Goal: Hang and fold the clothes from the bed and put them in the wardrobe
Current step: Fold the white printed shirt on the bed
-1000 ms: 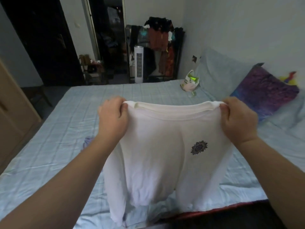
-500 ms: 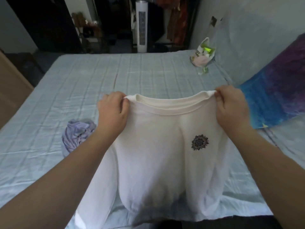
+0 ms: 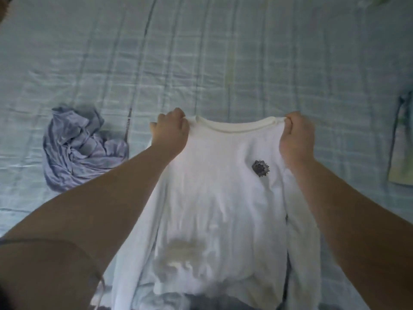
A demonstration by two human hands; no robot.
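Head view: since half a second back my view has tipped further down, so the room behind the bed is gone from frame and the white shirt has come lower toward the bed. Same hold as before.

Left grip is clamped on the left shoulder seam and right grip on the right one, fingers curled over the fabric. The collar is stretched flat between them.

Shirt is held spread over the near edge of the bed, front toward me. The hem bunches at the near edge. Can't tell how much of it rests on the sheet.

Progress, my read: early. This shirt is neither folded nor hung, and looks about to be laid flat for folding. A lilac garment sits crumpled toward the left side of the bed, just beside my left forearm, untouched. Wardrobe not in view, so nothing is stored as far as I can see.

Shirt condition: thin, soft and wrinkled, with sleeves hanging down both sides. There's a small dark emblem on the chest near the right grip and a yellowish patch low on the front; could be a stain, can't confirm.
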